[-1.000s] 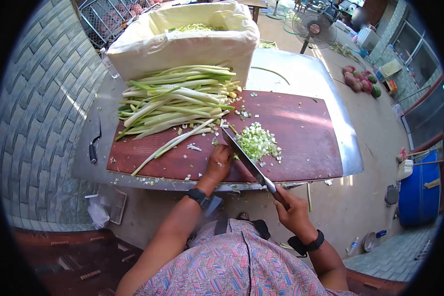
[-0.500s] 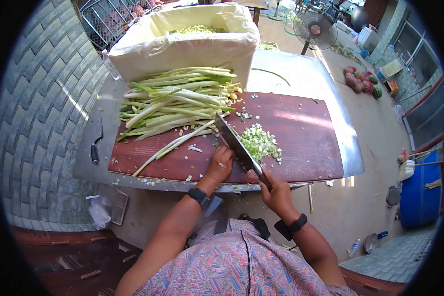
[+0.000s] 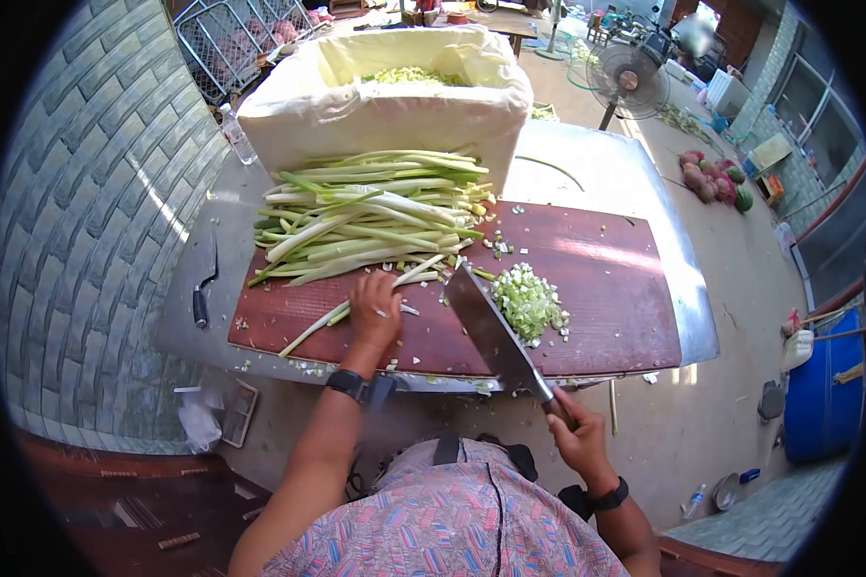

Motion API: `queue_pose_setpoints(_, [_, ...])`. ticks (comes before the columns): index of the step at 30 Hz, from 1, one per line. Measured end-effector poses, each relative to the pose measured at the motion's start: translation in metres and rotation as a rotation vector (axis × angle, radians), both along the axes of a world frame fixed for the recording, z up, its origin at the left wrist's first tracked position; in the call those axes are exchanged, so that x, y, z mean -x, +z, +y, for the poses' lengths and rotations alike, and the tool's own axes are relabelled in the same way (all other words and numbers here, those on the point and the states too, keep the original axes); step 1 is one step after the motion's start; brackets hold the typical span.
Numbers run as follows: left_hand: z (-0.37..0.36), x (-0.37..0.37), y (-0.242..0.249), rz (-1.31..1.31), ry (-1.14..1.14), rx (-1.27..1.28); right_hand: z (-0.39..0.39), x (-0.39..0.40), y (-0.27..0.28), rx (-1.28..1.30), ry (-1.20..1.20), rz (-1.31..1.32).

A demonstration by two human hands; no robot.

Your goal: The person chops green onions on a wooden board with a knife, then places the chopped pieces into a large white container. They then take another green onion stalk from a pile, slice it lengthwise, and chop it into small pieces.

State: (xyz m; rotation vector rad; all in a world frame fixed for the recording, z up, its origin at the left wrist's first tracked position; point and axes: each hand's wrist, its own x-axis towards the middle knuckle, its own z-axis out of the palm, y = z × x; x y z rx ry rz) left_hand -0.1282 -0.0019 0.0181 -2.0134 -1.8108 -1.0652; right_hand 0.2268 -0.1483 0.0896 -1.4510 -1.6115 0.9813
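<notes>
My left hand [image 3: 375, 310] is closed around a few long scallion stalks [image 3: 319, 328] that lie apart from the pile, low on the red cutting board [image 3: 616, 317]. The wooden handle of a cleaver is in my right hand [image 3: 577, 430], beyond the board's near edge. The cleaver's broad blade [image 3: 496, 332] slants up and left over the board, its tip near the stalk ends. Chopped scallion pieces [image 3: 527, 303] form a small heap right of the blade. Behind my left hand lies the big pile of whole scallions [image 3: 366, 216].
A white lined box [image 3: 385, 125] holding chopped greens stands behind the pile. A small knife [image 3: 202, 288] lies on the metal table [image 3: 178, 317] at the left. A plastic bottle [image 3: 236, 135] stands by the box. A fan [image 3: 627, 82] and a blue barrel [image 3: 823, 385] are farther right.
My left hand has moved left and taken hold of the loose stalks. My right hand has drawn the cleaver right and toward me. The whole view has shifted slightly.
</notes>
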Motion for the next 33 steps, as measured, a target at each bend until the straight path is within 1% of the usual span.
queue_pose_setpoints(1, [0.001,0.012,-0.004,0.068,0.099,-0.004,-0.003,0.002,-0.004,0.072,0.042,0.049])
queue_pose_setpoints(2, [0.002,0.022,-0.009,0.067,0.092,-0.006,-0.005,0.007,-0.003,0.073,0.053,0.07])
queue_pose_setpoints(4, [0.002,0.036,-0.014,0.081,0.037,0.161,-0.005,0.009,-0.016,0.098,0.036,0.08])
queue_pose_setpoints(6, [0.008,0.045,-0.016,0.065,-0.004,0.191,-0.002,0.011,-0.026,0.125,0.024,0.091])
queue_pose_setpoints(8, [0.016,0.055,-0.013,0.05,-0.043,0.221,0.005,0.014,-0.03,0.194,-0.16,0.12])
queue_pose_setpoints(9, [0.02,0.06,-0.008,0.083,-0.083,0.214,0.007,0.017,-0.031,0.193,-0.165,0.12])
queue_pose_setpoints(11, [0.023,0.066,0.002,0.115,-0.125,0.21,0.009,0.021,-0.031,0.139,-0.289,0.184])
queue_pose_setpoints(12, [0.024,0.068,0.007,0.123,-0.152,0.18,0.007,0.023,-0.027,0.193,-0.317,0.273])
queue_pose_setpoints(13, [0.022,0.07,0.011,0.133,-0.179,0.152,0.004,0.024,-0.025,0.195,-0.32,0.274])
queue_pose_setpoints(14, [0.019,0.071,0.013,0.135,-0.182,0.155,-0.002,0.024,-0.024,0.227,-0.327,0.348])
queue_pose_setpoints(15, [0.015,0.073,0.015,0.101,-0.206,0.162,-0.008,0.024,-0.025,0.258,-0.334,0.423])
queue_pose_setpoints(17, [0.004,0.075,0.022,0.071,-0.233,0.162,-0.022,0.019,-0.039,0.277,-0.324,0.452])
queue_pose_setpoints(19, [-0.012,0.076,0.027,0.077,-0.173,0.225,-0.026,0.02,-0.042,0.289,-0.311,0.476])
queue_pose_setpoints(20, [-0.019,0.078,0.026,0.077,-0.172,0.222,-0.029,0.022,-0.041,0.33,-0.349,0.487])
queue_pose_setpoints(22, [-0.034,0.083,0.025,-0.018,-0.25,0.167,-0.034,0.024,-0.044,0.373,-0.389,0.509])
queue_pose_setpoints(23, [-0.041,0.086,0.024,-0.006,-0.258,0.168,-0.034,0.025,-0.048,0.379,-0.374,0.527])
queue_pose_setpoints(25, [-0.053,0.088,0.022,-0.131,-0.318,0.21,-0.036,0.029,-0.052,0.386,-0.377,0.559])
queue_pose_setpoints(26, [-0.054,0.089,0.021,-0.12,-0.333,0.213,-0.036,0.031,-0.052,0.417,-0.368,0.565])
queue_pose_setpoints(28, [-0.06,0.087,0.023,0.11,-0.347,0.31,-0.036,0.031,-0.055,0.457,-0.305,0.57])
queue_pose_setpoints(29, [-0.062,0.085,0.019,0.113,-0.355,0.309,-0.036,0.032,-0.06,0.454,-0.312,0.574])
queue_pose_setpoints(31, [-0.059,0.077,0.005,0.155,-0.213,0.298,-0.034,0.032,-0.068,0.54,-0.268,0.618])
queue_pose_setpoints(33, [-0.053,0.061,-0.012,0.166,-0.232,0.252,-0.029,0.031,-0.068,0.564,-0.265,0.646])
